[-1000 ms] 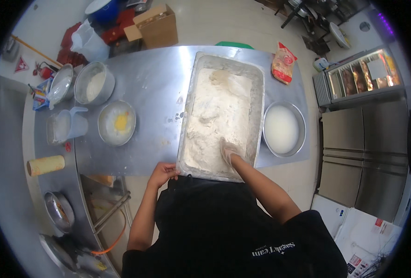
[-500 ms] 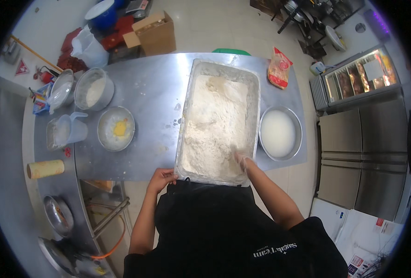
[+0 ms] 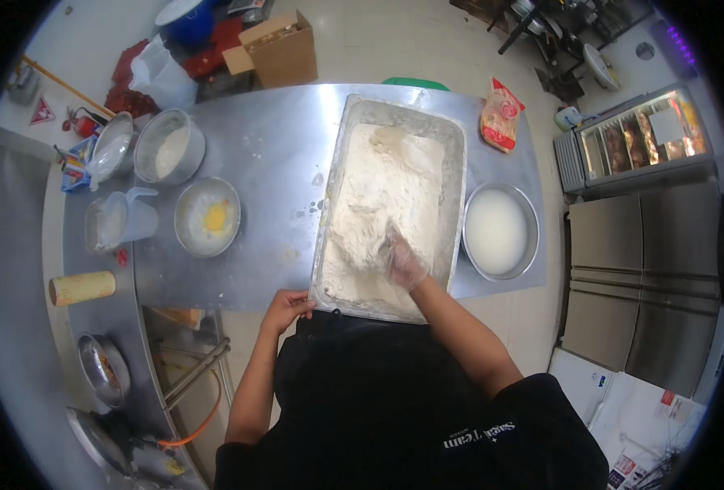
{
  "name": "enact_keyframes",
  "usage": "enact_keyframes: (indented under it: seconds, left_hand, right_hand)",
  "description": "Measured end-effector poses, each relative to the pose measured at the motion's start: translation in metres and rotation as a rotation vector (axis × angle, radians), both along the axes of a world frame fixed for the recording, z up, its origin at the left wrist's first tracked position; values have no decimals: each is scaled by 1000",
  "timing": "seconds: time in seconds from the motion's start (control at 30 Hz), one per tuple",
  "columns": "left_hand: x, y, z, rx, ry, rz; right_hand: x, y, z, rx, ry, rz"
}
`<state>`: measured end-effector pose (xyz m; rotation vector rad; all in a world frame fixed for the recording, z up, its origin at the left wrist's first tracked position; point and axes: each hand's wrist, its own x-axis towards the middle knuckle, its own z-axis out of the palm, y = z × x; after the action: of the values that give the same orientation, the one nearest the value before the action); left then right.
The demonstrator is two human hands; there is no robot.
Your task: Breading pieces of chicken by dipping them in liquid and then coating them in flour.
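A large rectangular metal pan (image 3: pixel 453 196) full of pale flour (image 3: pixel 395 184) sits on the table in front of me. At its near left corner my left hand (image 3: pixel 288 309) is closed on the rim, thumb and fingers at the edge. My right hand (image 3: pixel 403 263), in a clear plastic glove, is down in the flour toward the pan's near right part. Flour is heaped against its fingers, which are partly buried and blurred. Right of the pan stands a round metal bowl (image 3: pixel 532 245) of whitish liquid (image 3: pixel 495 229).
On the steel table (image 3: pixel 256 163), left, are a bowl with something yellow (image 3: pixel 215 216), a deep pot (image 3: pixel 189 163) with white powder and a plastic jug (image 3: pixel 140 216). A red-and-clear packet (image 3: pixel 501 116) lies far right. A cardboard box (image 3: pixel 279 53) stands beyond the table.
My right hand has moved left and farther from me through the flour, pushing up a mound. My left hand stays at the pan's corner. The whole view has shifted slightly.
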<state>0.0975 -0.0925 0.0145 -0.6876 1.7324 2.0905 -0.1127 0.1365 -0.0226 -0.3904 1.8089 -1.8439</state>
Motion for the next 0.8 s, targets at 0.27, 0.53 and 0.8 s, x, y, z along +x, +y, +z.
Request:
enact_keyframes:
  seconds: [0.27, 0.53, 0.8]
  left_hand:
    - [-5, 1, 2, 10, -4, -28]
    - [5, -2, -7, 75, 16, 44]
    - [4, -4, -12, 56, -7, -1]
  right_hand:
    - [-120, -63, 29, 1035, 523, 143]
    - [-91, -119, 32, 1194, 380, 846]
    - [-72, -28, 46, 929, 553, 1177]
